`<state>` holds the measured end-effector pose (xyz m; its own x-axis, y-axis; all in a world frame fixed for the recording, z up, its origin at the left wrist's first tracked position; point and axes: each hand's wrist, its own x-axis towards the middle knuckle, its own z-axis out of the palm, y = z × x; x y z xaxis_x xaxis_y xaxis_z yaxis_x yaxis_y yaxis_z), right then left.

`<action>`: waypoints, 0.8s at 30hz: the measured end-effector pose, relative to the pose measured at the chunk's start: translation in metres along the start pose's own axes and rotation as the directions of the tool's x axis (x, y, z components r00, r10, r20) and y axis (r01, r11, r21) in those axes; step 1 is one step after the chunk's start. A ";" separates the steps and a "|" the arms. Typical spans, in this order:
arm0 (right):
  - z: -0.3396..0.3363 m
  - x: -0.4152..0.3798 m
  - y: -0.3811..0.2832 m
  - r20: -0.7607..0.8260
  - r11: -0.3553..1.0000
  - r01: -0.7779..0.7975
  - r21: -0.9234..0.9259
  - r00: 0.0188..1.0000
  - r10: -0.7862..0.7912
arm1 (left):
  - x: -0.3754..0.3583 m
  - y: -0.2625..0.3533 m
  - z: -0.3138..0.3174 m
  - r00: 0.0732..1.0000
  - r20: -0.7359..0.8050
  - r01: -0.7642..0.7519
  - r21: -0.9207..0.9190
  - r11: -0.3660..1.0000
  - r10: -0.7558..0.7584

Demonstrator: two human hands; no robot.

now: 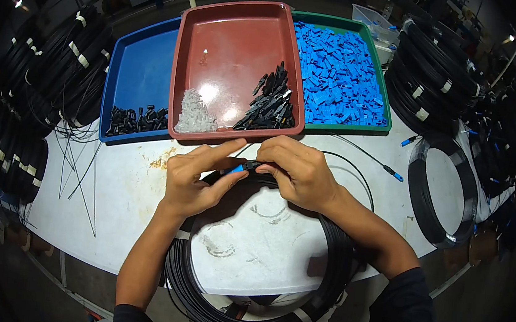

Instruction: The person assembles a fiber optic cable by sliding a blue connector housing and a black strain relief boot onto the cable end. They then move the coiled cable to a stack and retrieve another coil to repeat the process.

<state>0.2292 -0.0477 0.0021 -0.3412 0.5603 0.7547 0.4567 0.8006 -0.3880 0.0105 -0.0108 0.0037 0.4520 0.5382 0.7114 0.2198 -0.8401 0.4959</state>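
Note:
Just above the table, in front of the trays, my two hands meet on a fiber-optic cable connector with a blue housing and a black rear part. My left hand pinches the blue end between thumb and fingers. On the black end, the fingertips of my right hand are closed and partly hide it. A coil of black cable, bound with pale tape, lies below my hands and reaches past the table's front edge. A thin black cable loops out behind my right hand.
A red tray holds white pieces and black parts. The blue tray contains small black pieces; blue housings fill the green tray. Cable coils stand either side; another coil lies right.

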 end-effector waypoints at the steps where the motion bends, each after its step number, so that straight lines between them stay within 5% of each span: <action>1: 0.000 0.000 -0.001 -0.005 1.000 -0.006 0.000 1.000 0.006 | 0.000 0.000 0.001 1.000 -0.001 0.000 0.001 1.000 0.000; 10: -0.001 0.000 0.000 -0.003 1.000 -0.010 -0.009 1.000 0.010 | 0.000 -0.005 -0.002 0.999 0.031 -0.032 -0.033 0.999 0.033; 13: 0.001 -0.001 0.002 0.003 0.999 -0.040 -0.022 0.999 0.040 | -0.001 -0.005 -0.003 0.996 0.064 0.062 -0.029 0.998 -0.060; 15: 0.000 0.001 0.005 -0.019 0.999 -0.046 -0.023 0.999 0.046 | 0.000 -0.011 -0.009 0.995 0.015 0.096 -0.047 0.994 -0.096; 17: -0.002 0.000 0.005 -0.075 0.989 -0.138 -0.047 0.988 0.134 | 0.003 -0.016 -0.013 0.968 -0.156 0.142 -0.309 0.940 -0.198; 24: -0.006 -0.002 0.013 -0.029 0.924 -0.380 0.036 0.924 0.381 | 0.003 -0.037 -0.066 0.952 -0.256 0.144 -0.118 0.982 -0.171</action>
<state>0.2412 -0.0392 -0.0011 -0.1175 0.8169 0.5646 0.5221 0.5345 -0.6646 -0.0533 0.0264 0.0206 0.1716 0.6727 0.7198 0.1791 -0.7397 0.6486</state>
